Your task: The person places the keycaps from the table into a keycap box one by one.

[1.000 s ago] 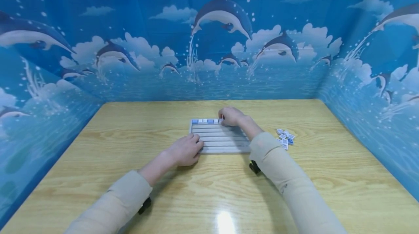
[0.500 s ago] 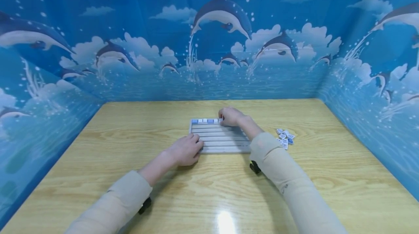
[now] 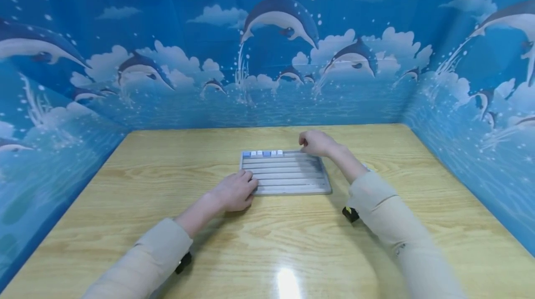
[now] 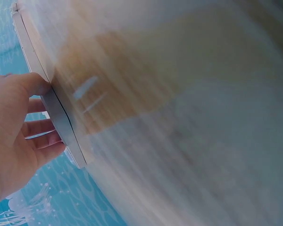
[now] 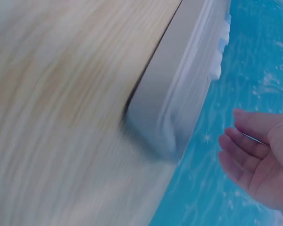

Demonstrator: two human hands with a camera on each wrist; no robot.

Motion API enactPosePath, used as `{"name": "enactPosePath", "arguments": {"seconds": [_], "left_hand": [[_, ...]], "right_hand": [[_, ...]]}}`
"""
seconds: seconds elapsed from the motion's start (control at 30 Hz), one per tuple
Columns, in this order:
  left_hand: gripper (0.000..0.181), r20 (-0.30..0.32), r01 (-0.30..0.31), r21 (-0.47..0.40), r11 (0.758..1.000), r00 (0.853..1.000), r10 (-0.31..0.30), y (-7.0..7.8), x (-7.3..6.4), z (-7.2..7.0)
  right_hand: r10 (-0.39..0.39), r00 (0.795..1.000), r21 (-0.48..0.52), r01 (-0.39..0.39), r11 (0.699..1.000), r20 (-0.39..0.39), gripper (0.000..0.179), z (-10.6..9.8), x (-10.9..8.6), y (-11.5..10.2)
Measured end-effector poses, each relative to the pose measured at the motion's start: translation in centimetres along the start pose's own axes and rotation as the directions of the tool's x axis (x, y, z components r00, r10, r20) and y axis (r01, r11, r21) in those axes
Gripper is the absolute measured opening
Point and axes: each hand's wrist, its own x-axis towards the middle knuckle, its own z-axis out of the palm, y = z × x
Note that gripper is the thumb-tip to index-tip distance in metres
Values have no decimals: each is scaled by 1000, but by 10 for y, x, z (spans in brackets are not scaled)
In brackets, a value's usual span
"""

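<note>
grooved tray point(image 3: 288, 176), partly behind the left hand point(image 3: 236, 192)

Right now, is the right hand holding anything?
No, in the right wrist view the right hand has loosely bent fingers with nothing between them.

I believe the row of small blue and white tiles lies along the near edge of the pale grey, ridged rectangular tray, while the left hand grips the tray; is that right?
Not quite: the head view shows the row of blue and white tiles along the far edge of the tray, not the near one; the left hand does grip the tray.
</note>
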Motion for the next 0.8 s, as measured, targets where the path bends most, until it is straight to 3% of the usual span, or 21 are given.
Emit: {"name": "enactPosePath", "arguments": {"seconds": [0.47, 0.8], "left_hand": [[29, -3, 1, -18, 1000, 1000, -1, 0, 0, -2], [27, 2, -13, -15, 1000, 1000, 13, -1, 0, -1]], "right_hand": [[52, 999, -1, -52, 999, -6, 24, -17, -61, 62], [144, 989, -39, -143, 989, 25, 25, -11, -80, 84]]}}
